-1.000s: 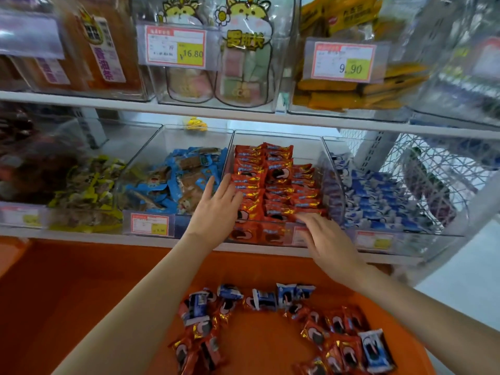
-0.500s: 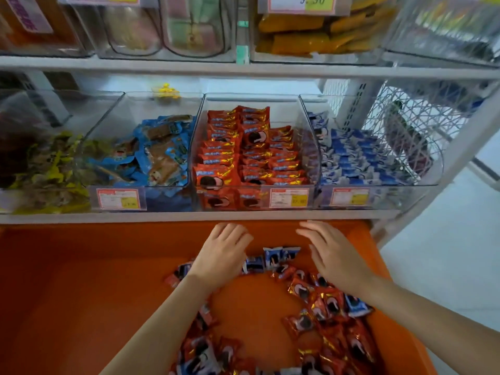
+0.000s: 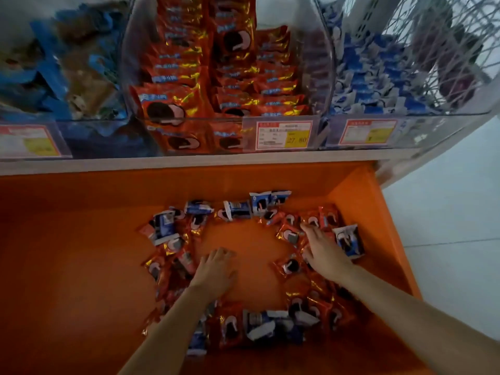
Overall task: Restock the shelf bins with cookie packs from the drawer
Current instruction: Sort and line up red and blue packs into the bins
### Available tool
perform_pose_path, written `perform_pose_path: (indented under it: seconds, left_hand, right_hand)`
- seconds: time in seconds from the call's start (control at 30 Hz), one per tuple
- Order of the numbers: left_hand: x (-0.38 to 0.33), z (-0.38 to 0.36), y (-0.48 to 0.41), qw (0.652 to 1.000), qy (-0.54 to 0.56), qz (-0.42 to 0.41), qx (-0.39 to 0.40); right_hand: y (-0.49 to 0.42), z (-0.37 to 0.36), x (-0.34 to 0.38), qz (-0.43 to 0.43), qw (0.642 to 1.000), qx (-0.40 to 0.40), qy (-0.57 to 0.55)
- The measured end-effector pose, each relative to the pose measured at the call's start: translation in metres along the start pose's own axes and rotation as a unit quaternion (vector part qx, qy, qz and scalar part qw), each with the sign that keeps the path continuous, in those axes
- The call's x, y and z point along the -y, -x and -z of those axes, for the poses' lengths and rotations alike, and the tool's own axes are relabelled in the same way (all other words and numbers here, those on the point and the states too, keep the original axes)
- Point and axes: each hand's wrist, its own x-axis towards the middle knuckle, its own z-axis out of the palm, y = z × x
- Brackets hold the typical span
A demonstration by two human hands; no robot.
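The packs (image 3: 289,266) lay in a loose ring in the drawer (image 3: 81,253). Left hand (image 3: 216,269) rested flat, fingers relaxed, holding nothing. Right hand (image 3: 326,255) lay straight-fingered on red packs, gripping none. Packs appeared light, slippery and brittle inside; pinch gently by the edges.

Not much of the person gets shown tbh: just two hands and forearms. The left hand (image 3: 215,272) and left forearm (image 3: 167,328) are cut off around 7 o'clock, the right hand (image 3: 326,255) and right forearm (image 3: 419,307) around 4 o'clock. Both arms are seen bare and slim; nails can't be made out.
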Motion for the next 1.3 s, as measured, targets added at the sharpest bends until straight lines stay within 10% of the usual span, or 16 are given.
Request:
perform_pose_path:
  seconds: [0.33,1.0,1.3]
  left_hand:
    - [0.045,-0.039,-0.003,0.990,-0.001,-0.021,0.143]
    - [0.060,-0.025,0.009,0.982,-0.029,-0.094,0.164]
    - [0.052,0.000,0.013,0.983,0.148,0.008,0.109]
  right_hand:
    - [-0.042,-0.034,0.004,-0.030,0.998,0.042,-0.036]
    - [-0.034,-0.068,0.000,-0.070,0.992,0.096,0.036]
    - [-0.013,-0.050,0.002,-0.108,0.990,0.087,-0.030]
